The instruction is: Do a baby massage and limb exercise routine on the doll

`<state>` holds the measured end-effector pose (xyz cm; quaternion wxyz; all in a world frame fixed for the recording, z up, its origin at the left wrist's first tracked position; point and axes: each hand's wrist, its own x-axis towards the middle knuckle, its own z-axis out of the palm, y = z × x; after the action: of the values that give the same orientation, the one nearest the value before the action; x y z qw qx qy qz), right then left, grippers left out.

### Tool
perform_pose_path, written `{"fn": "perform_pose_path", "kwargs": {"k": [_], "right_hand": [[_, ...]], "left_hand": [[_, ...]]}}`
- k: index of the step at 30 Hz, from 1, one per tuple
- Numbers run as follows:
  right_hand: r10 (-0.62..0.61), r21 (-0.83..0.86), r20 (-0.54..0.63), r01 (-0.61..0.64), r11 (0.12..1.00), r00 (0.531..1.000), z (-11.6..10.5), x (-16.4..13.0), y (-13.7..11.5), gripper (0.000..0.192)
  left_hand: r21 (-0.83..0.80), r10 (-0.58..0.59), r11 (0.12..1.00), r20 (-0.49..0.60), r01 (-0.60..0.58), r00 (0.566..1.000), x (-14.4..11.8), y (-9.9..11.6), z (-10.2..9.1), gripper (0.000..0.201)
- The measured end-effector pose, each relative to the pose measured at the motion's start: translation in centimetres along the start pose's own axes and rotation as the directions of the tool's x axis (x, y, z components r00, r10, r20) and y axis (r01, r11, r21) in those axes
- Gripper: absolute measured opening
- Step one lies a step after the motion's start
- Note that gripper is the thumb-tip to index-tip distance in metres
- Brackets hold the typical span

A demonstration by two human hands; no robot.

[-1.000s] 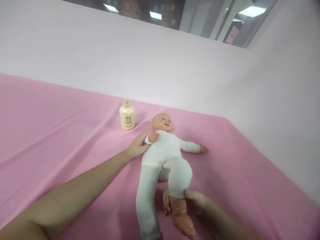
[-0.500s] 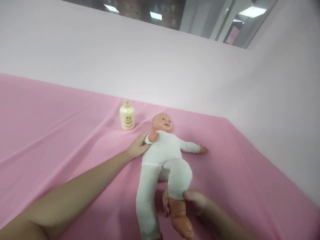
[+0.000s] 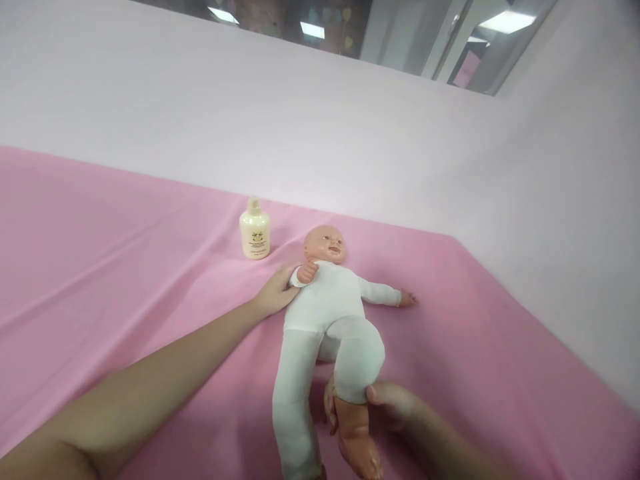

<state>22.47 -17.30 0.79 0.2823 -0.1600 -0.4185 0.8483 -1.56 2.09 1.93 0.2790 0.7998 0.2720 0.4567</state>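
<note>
A baby doll [image 3: 327,297] with a white cloth body lies on its back on the pink sheet [image 3: 450,373]. My left hand [image 3: 277,291] is at the doll's bent arm on the left, closed around it near the shoulder; part of the fingers is hidden behind the arm. Wrapped round the lower part of the doll's bent leg [image 3: 357,360] is my right hand [image 3: 393,403], thumb on one side and fingertips showing on the other, just above the bare foot [image 3: 361,453]. The doll's other leg [image 3: 295,400] lies stretched out.
A cream pump bottle [image 3: 255,233] with a small label stands upright on the sheet, left of the doll's head. Behind the sheet rises a white wall [image 3: 250,113], with a window [image 3: 400,40] above it. Folds run across the sheet at the left.
The doll's held foot has shifted slightly to the left and up with my right hand. My left hand stays at the doll's arm.
</note>
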Motion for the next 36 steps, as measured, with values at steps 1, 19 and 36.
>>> {"fn": "perform_pose_path", "kwargs": {"k": [1,19,36], "right_hand": [[0.008,0.001,-0.006,-0.008,1.0,1.0,0.0,0.0,0.0,0.075],[0.046,0.019,-0.014,-0.046,0.999,0.999,0.2,-0.1,-0.4,0.072],[-0.187,-0.009,-0.041,0.187,0.982,0.981,-0.6,-0.1,0.6,0.076]], "left_hand": [[0.001,0.0,1.0,0.0,0.0,1.0,0.0,-0.1,0.0,0.035],[0.002,-0.023,1.0,0.014,0.023,1.0,0.1,0.2,0.0,0.031],[0.019,-0.001,1.0,0.004,0.001,1.0,-0.2,0.1,0.0,0.034]]}}
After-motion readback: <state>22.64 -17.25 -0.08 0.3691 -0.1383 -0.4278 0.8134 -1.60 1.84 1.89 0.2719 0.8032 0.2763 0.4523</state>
